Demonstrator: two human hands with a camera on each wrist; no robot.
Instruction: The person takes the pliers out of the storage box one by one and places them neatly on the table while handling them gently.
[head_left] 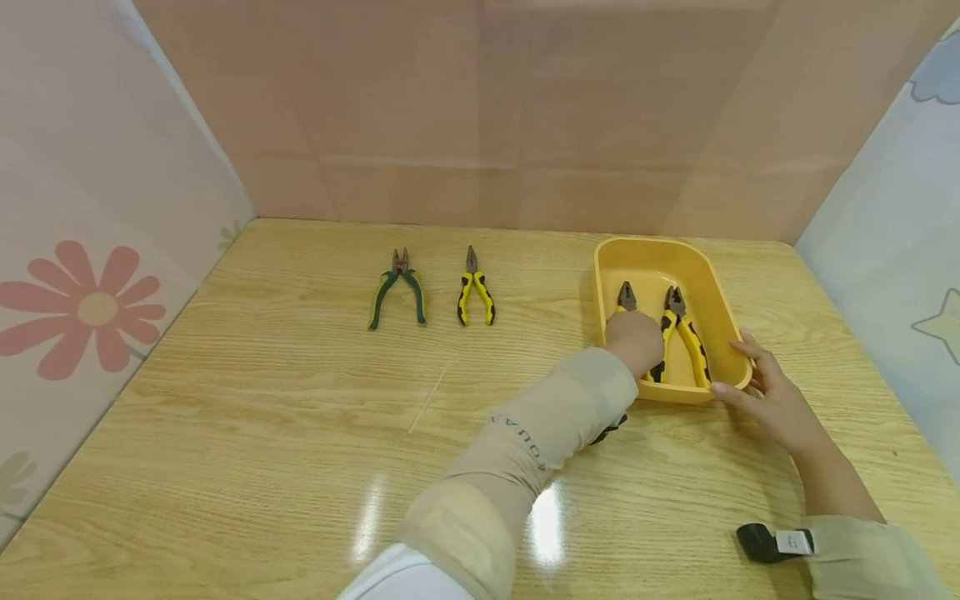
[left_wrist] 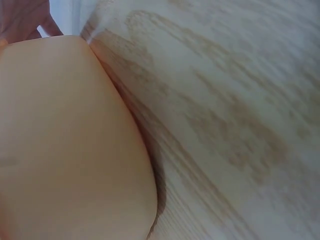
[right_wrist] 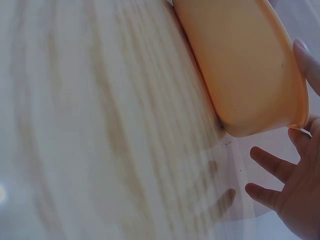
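Observation:
My left hand [head_left: 633,340] reaches into a yellow plastic bin [head_left: 652,393] and grips pliers [head_left: 627,293] with yellow handles; the metal head points toward the back, and the palm hides most of the handles. Right beside it in the bin lies a second pair of pliers [head_left: 684,332], yellow and black, handles spread. At the bin's front right corner, my right hand [head_left: 776,408] holds the rim between thumb and index finger. Its other fingers spread apart below the rim in the right wrist view. The left wrist view shows mainly the bin's outer wall [left_wrist: 75,140].
Green-handled pliers [head_left: 399,287] and yellow-and-black needle-nose pliers [head_left: 474,287] lie on the wooden table [head_left: 262,400], left of the bin. A pinkish panel [head_left: 480,117] stands along the back edge, with patterned panels at both sides.

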